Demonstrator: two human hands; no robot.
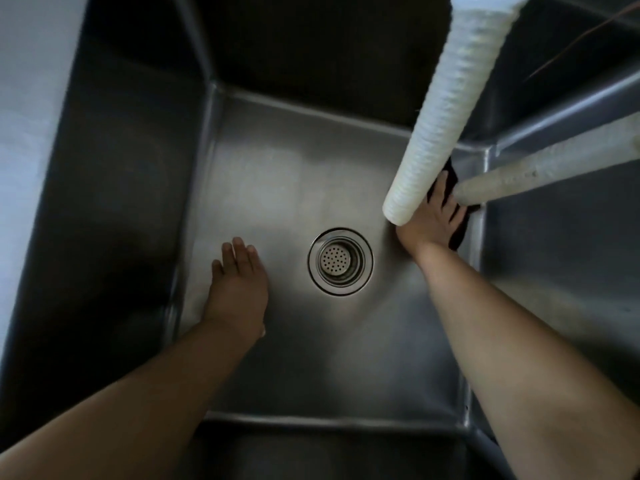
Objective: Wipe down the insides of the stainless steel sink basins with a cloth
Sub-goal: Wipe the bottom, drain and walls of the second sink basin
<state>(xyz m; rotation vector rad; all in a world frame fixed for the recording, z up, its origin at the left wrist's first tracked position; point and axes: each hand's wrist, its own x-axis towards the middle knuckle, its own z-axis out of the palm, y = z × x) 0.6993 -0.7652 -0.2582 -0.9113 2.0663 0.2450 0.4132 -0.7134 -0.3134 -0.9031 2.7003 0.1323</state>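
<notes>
- Pressing a dark cloth (458,233) against the basin floor at the foot of the right wall, the right hand (431,220) is spreading its fingers flat over the fabric; only strips of the cloth are showing beyond the fingertips and beside the palm.
- The left hand (239,285) is resting flat on the floor of the sink basin (277,188), fingers straight and close together, holding nothing and seemingly bracing the lean.
- The drain strainer (341,260) is sitting between the two hands, apart from both.
- A white ribbed hose (450,109) is hanging over the right wrist and hiding part of the hand; a second pale hose (554,164) is crossing in from the right, its end just above the fingers.
- To do this step well, I judge the palm should be keeping even pressure while running the cloth along the seam where floor and wall are meeting, then overlapping strokes towards the drain.
- The hoses are crowding that corner, so nudging them looks likely.
</notes>
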